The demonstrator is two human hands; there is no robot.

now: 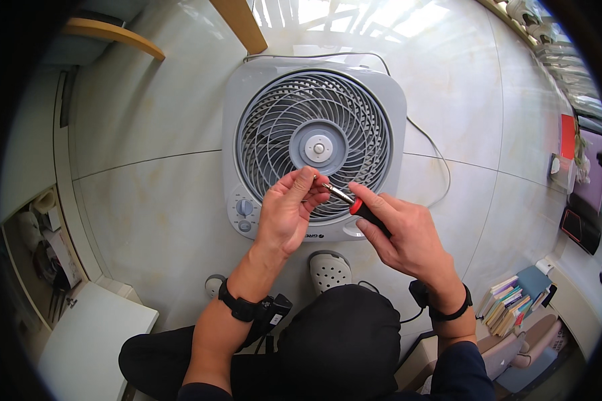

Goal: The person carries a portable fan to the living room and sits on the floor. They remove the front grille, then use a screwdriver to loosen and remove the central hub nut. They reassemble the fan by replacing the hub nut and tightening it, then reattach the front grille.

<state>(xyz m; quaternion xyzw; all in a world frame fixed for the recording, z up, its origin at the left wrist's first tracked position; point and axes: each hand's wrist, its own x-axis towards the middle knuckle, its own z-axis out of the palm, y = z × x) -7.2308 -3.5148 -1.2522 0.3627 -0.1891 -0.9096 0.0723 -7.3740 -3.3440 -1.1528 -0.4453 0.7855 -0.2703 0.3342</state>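
Observation:
A box fan (396,107) with a pale grey casing and a round swirl grille lies face up on the floor before me. My right hand (408,230) grips a screwdriver (341,194) by its black and red handle, its metal shaft pointing up and left. Just at the shaft's end, my left hand (282,212) pinches thumb and fingers together over the grille's lower part. Something tiny shows at those fingertips, too small to name. The grille's round hub (319,148) lies just beyond my fingers. Two knobs (245,208) sit at the casing's lower left.
A thin power cord (448,175) curves over the tiles to the fan's right. Wooden furniture legs (242,27) stand behind it. An open cabinet (43,247) is at the left; books (512,304) stand at the lower right. My shoe (330,269) is close to the fan's front.

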